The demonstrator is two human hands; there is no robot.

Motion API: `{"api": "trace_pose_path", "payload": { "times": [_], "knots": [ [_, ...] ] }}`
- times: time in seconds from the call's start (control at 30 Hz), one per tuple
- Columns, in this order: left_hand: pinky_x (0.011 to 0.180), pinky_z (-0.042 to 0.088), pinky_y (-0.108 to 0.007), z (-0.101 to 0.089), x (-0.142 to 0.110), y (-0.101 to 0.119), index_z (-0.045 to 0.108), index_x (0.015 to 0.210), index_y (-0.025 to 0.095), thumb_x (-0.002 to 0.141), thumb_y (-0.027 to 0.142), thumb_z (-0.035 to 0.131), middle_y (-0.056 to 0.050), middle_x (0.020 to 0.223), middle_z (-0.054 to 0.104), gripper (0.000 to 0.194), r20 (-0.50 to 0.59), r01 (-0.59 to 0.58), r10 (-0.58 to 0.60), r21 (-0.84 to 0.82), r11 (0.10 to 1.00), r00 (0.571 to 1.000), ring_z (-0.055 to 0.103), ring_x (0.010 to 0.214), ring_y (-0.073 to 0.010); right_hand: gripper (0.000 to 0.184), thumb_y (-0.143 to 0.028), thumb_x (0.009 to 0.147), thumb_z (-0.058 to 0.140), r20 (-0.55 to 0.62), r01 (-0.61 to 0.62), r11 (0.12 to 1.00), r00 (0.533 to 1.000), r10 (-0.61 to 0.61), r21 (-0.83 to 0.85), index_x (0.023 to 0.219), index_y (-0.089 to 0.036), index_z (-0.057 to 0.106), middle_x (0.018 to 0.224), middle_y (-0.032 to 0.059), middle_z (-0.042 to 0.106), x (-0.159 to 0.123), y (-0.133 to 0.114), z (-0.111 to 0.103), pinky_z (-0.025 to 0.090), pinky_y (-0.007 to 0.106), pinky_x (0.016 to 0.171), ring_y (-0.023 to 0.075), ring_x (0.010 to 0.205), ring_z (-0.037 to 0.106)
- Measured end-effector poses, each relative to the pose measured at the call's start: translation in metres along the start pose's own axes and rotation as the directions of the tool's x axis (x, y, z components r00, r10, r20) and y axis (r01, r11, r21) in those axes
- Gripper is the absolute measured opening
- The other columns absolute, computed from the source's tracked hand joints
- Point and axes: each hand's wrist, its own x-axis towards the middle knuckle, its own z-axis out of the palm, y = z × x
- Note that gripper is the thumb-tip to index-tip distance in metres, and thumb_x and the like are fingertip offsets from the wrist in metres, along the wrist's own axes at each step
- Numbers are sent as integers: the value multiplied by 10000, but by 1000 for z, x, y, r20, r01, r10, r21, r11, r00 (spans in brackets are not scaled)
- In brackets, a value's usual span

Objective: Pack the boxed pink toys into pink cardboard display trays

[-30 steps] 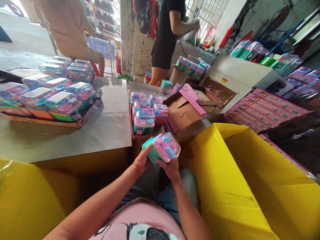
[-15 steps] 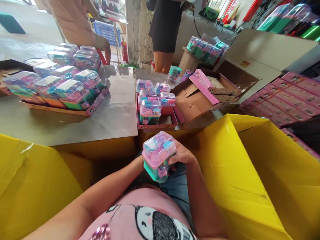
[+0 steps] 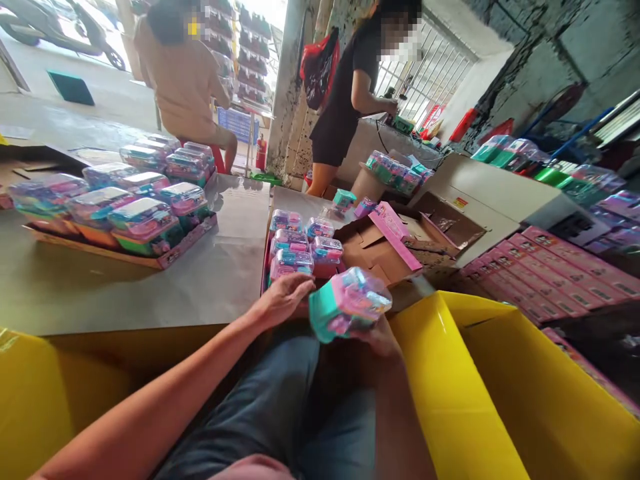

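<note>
My right hand (image 3: pixel 384 339) grips a small plastic toy case (image 3: pixel 345 303) with a clear pinkish lid and a teal base, tilted on its side above my lap. Most of that hand's fingers are hidden behind the case. My left hand (image 3: pixel 284 299) is just left of the case, its fingers stretched out and nothing visible in them. It is in front of the nearest toy case in a pink cardboard tray (image 3: pixel 265 277). Several similar toy cases (image 3: pixel 290 241) stand upright in that tray, in two columns.
Another tray (image 3: pixel 163 259) full of toy cases sits on the left of the table (image 3: pixel 240 227). An opened pink carton (image 3: pixel 373 233) lies beside the nearer tray. Yellow boxes (image 3: pixel 450 373) flank me. Pink cartons (image 3: pixel 545 273) are stacked at right. Two people (image 3: pixel 345 100) are beyond the table.
My left hand has come off the toy case and reached forward toward the tray. The case has moved right and tipped sideways in my right hand. The view has tilted up.
</note>
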Motion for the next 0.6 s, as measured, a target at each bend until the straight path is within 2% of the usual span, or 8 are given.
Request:
{"api": "trace_pose_path", "payload": {
  "times": [0.07, 0.13, 0.2, 0.3, 0.4, 0.47, 0.53, 0.6],
  "knots": [
    [928, 530, -408, -10, 21, 24, 685, 1162, 199, 898, 537, 572, -105, 1115, 697, 444, 7, -264, 276, 312, 913, 961, 655, 1045, -274, 572, -321, 533, 917, -118, 61, 997, 991, -65, -36, 1069, -257, 727, 1102, 54, 745, 23, 4, -11, 539, 487, 997, 312, 1054, 688],
    [1043, 466, -442, -16, 46, 39, 612, 1299, 188, 878, 533, 607, -136, 1282, 631, 545, 192, -438, 398, 508, 742, 897, 586, 1205, -298, 561, -314, 553, 907, -159, 83, 995, 983, -89, -48, 1071, -222, 712, 1087, 55, 748, 46, 10, -16, 530, 461, 1005, 281, 1033, 690],
    [1111, 407, -445, -16, 74, 43, 495, 1433, 180, 826, 557, 668, -167, 1454, 512, 735, 366, -511, 357, 594, 621, 860, 489, 1342, -319, 559, -316, 581, 892, -149, 69, 996, 986, -76, -49, 1095, -208, 699, 1085, 53, 749, 63, 18, -15, 530, 424, 996, 248, 1014, 693],
    [1133, 383, -388, -9, 107, 36, 306, 1552, 176, 768, 558, 732, -179, 1569, 387, 971, 498, -508, 179, 671, 540, 848, 411, 1428, -315, 479, -340, 589, 882, -116, 26, 997, 993, -33, -69, 1005, -177, 709, 964, 52, 758, 77, 30, -7, 566, 380, 896, 216, 890, 706],
    [1093, 413, -337, 1, 124, 22, 314, 1552, 188, 800, 495, 728, -156, 1513, 481, 911, 540, -506, 65, 731, 459, 839, 501, 1363, -291, 503, -374, 601, 870, -107, 4, 996, 994, -13, -90, 1018, -159, 688, 909, 65, 744, 76, 38, -4, 577, 351, 809, 200, 827, 700],
    [1035, 453, -334, 7, 127, 15, 369, 1526, 157, 804, 475, 732, -174, 1443, 548, 868, 514, -489, 45, 781, 389, 857, 573, 1279, -301, 653, -404, 645, 843, -148, 41, 992, 987, -58, -116, 1206, -164, 614, 1078, 106, 712, 70, 37, -5, 569, 335, 821, 200, 917, 699],
    [971, 486, -339, 9, 128, 11, 383, 1512, 98, 792, 472, 744, -211, 1387, 581, 889, 496, -480, 43, 812, 331, 867, 613, 1211, -317, 826, -435, 699, 813, -288, 126, 945, 933, -217, -303, 1397, -164, 465, 1301, 178, 598, 62, 28, -3, 553, 331, 858, 220, 1076, 662],
    [910, 506, -335, 7, 129, 13, 396, 1497, 54, 787, 448, 747, -223, 1322, 620, 885, 532, -518, 43, 799, 307, 846, 644, 1135, -309, 783, -437, 796, 755, -384, 159, 762, 788, -481, -627, 1437, -140, 417, 1370, 216, 525, 55, 15, 8, 527, 358, 916, 250, 1194, 592]
  ]
}}
